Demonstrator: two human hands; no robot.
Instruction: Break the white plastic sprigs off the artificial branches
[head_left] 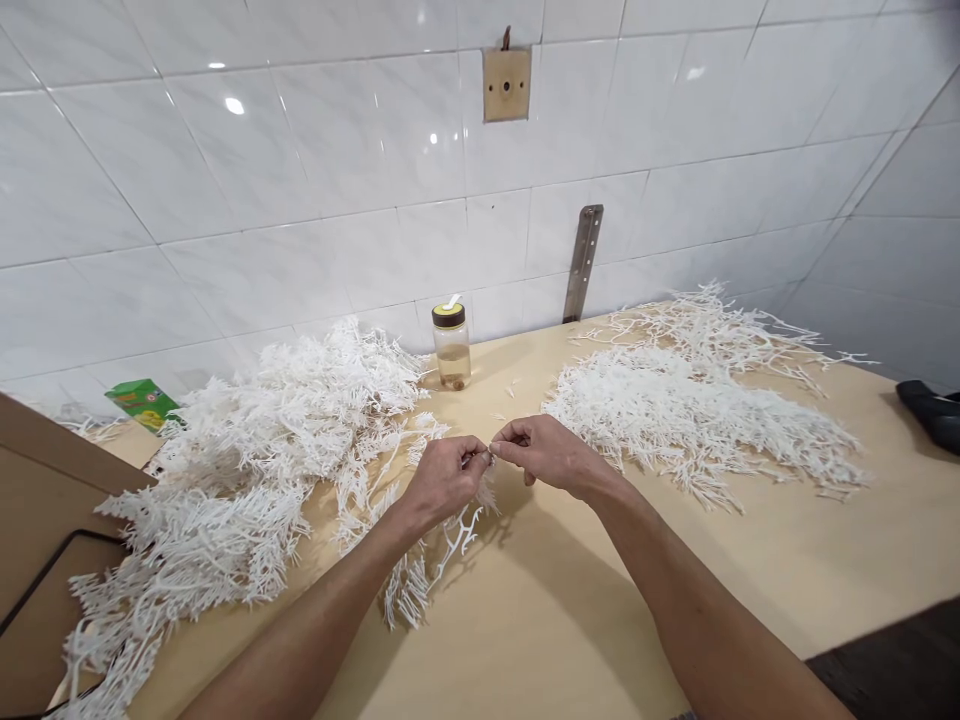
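My left hand (446, 478) is closed in a pinch on a white branching plastic sprig (461, 540). Forked twigs of the sprig hang below that hand, over the table, and its upper part is hidden by the fingers. My right hand (546, 455) is also pinched, its thumb and forefinger meeting the left fingertips. Whatever lies between the right fingertips is too small to make out. To the left spreads a big heap of similar white sprigs (285, 430). A second, flatter pile of white sprigs (675, 400) lies beyond my right hand.
Near the wall stands a clear jar (453, 360) with a dark lid and pale liquid. A green box (142, 402) sits behind the left heap, and a brown cardboard panel (52, 500) is at far left. A metal strip (583, 262) leans on the tiles; a black object (930, 415) lies far right.
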